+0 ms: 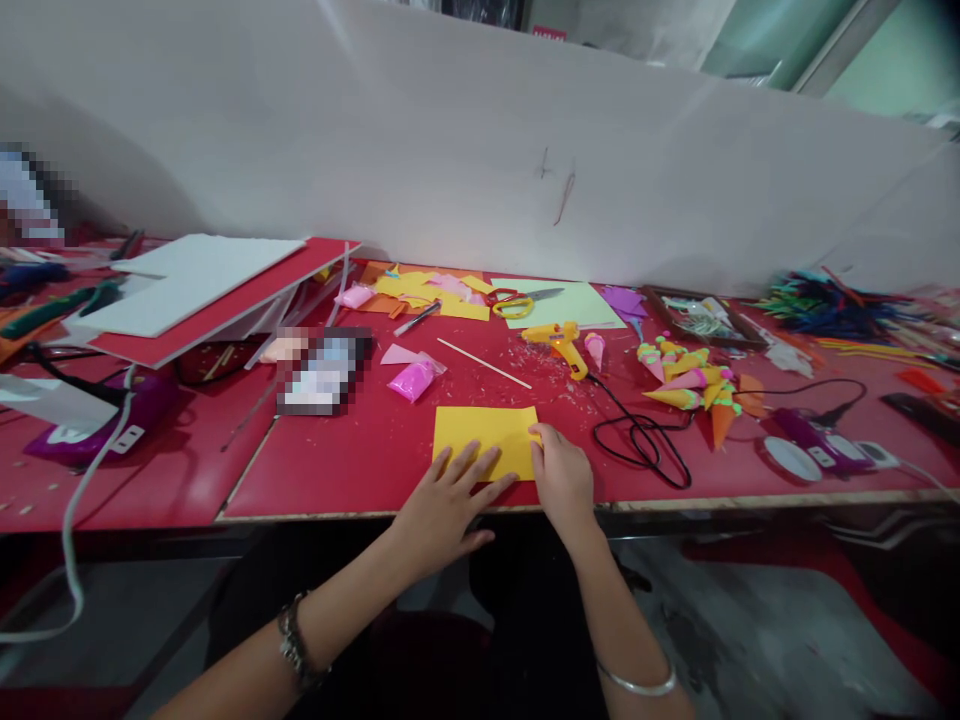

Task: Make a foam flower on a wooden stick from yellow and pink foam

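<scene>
A yellow sheet of paper (484, 428) lies flat near the front edge of the red table. My left hand (448, 508) rests on its lower left part with the fingers spread. At the sheet's right edge is my right hand (564, 478), its fingers curled closed and pinching the paper there; the fingertips are partly hidden. Just beyond the sheet lie a thin wooden stick (484, 362) and a small bag of pink material (417, 378). A yellow glue gun (562, 342) sits to the back right, its black cord looping on the table.
Yellow-handled scissors (517, 303) lie on pale green paper (592, 305) at the back. Several small colourful cones (694, 380) are piled to the right. A phone (326, 370) and stacked boards (202, 285) stand left. Purple power strips (817, 440) flank both sides. A white partition (450, 150) rises behind.
</scene>
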Tool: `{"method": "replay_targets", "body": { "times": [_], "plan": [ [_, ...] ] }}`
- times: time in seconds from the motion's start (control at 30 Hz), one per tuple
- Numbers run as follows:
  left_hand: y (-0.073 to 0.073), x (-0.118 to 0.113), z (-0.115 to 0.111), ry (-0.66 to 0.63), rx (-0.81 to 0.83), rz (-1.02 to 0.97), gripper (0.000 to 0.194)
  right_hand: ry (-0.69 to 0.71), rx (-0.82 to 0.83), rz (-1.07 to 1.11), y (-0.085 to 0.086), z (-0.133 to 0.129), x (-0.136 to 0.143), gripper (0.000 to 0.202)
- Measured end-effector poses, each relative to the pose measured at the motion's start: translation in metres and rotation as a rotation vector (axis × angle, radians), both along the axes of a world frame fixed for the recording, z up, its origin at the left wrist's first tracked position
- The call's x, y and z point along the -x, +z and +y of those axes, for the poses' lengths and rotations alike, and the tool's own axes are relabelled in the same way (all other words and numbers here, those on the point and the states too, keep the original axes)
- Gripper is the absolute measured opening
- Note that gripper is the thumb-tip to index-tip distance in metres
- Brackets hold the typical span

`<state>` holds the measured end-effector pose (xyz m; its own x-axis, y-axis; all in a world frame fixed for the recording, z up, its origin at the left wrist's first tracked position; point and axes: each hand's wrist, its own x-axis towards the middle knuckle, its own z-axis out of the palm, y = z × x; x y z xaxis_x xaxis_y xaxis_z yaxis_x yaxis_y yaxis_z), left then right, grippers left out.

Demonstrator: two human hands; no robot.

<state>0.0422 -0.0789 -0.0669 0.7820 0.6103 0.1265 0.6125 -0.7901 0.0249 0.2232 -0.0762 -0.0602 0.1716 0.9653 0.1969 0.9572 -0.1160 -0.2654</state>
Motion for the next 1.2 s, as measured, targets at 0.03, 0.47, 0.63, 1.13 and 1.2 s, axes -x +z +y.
{"method": "replay_targets", "body": {
  "times": [0.03, 0.47, 0.63, 1.13, 1.2],
  "plan": [
    [-0.0004, -0.0007, -0.0009, 0.004, 0.007, -0.001, 0.067, 0.004, 0.009, -0.011, 0.0005, 0.0011, -0.0006, 0.027],
    [0.0019, -0.0025, -0.0043, 0.012, 0.074, 0.006, 0.072, 0.001, 0.065, -0.050, 0.0024, 0.0057, 0.0010, 0.030],
    [0.0012, -0.0054, -0.0052, 0.036, 0.078, 0.015, 0.076, -0.025, 0.117, -0.110, 0.0060, 0.0068, 0.0032, 0.029],
    [0.0003, -0.0053, -0.0063, 0.058, 0.088, -0.008, 0.072, -0.061, 0.156, -0.194, 0.0100, 0.0089, 0.0077, 0.027],
    [0.0028, 0.0005, -0.0051, 0.053, 0.086, -0.004, 0.071, -0.062, 0.150, -0.196, 0.0095, 0.0086, 0.0073, 0.027]
  ]
}}
